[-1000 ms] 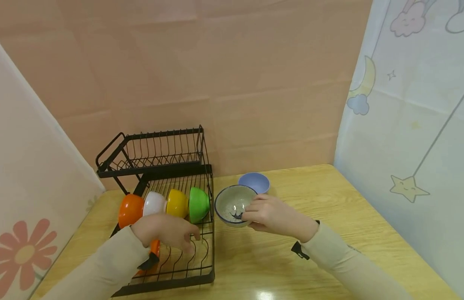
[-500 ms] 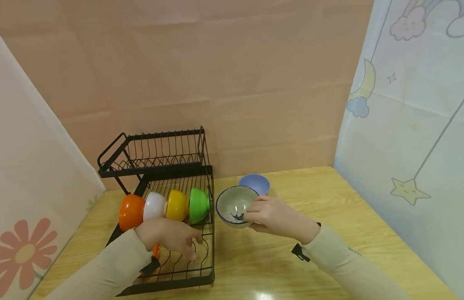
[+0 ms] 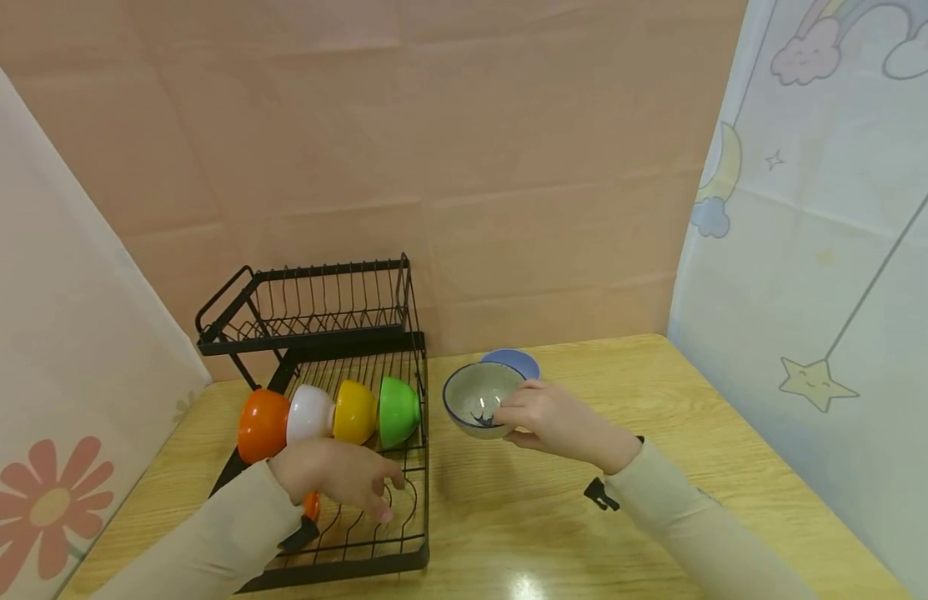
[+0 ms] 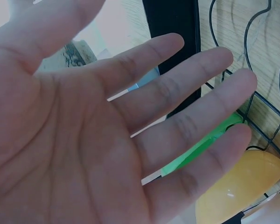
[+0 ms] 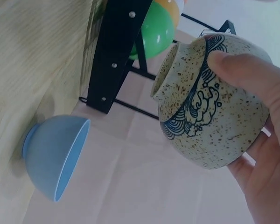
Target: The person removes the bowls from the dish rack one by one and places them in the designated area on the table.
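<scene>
My right hand [image 3: 557,421] grips the rim of a speckled grey ceramic bowl [image 3: 464,396], fingers inside and thumb outside. The bowl is held above the table, its mouth tilted toward the head camera. Dark blue wave patterns mark its outside in the right wrist view. My left hand [image 3: 339,475] hovers over the front of a black wire dish rack [image 3: 351,567], holding nothing. In the left wrist view its fingers are extended and spread. Orange [image 3: 263,425], white [image 3: 309,410], yellow [image 3: 355,412] and green [image 3: 398,412] bowls stand on edge in a row behind it.
A blue bowl [image 3: 514,358] sits upright on the wooden table [image 3: 621,533], partly covered by the held bowl. Another orange piece [image 3: 311,506] shows under my left wrist. The rack's raised upper tier [image 3: 306,340] stands at the back left. Cloth walls enclose the table.
My right hand has carried the speckled bowl slightly right and farther back, so it covers more of the blue bowl. My left hand has barely shifted.
</scene>
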`<state>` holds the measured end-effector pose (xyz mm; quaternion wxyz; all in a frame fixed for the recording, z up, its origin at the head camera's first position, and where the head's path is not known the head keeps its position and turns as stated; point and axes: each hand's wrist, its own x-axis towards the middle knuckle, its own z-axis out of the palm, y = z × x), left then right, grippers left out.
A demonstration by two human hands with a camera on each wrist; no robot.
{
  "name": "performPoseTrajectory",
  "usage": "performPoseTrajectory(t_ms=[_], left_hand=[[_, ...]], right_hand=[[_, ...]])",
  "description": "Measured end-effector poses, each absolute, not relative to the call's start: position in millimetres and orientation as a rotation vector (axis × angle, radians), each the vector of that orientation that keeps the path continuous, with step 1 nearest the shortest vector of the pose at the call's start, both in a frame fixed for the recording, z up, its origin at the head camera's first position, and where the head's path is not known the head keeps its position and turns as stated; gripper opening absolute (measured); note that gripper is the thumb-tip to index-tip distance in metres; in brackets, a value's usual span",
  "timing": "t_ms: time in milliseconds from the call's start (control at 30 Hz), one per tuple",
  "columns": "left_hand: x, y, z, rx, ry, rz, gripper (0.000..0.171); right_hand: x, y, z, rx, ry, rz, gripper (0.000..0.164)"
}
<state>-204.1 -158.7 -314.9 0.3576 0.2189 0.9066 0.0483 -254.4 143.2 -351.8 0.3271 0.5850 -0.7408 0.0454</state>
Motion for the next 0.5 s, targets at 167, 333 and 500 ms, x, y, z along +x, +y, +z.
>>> performPoseTrajectory(t_ms=[167,333,500], left_hand=[[-203.7,-159.7,-314.6,0.557,2.335,0.133,0.040],[-203.0,-159.7,-314.5,0.563,2.334,0.128,0.039],[-202.2,-159.6,-314.7,0.571,2.336,0.121,0.038]], right_hand=[[-267.1,147.5,-349.4,1.487,-2.050,0.150,0.030],[-278.2,152.8,-347.4,1.399,-2.241,0.157,0.028],[-286.2,156.5,-348.3,1.324,-2.388,0.220,0.031]])
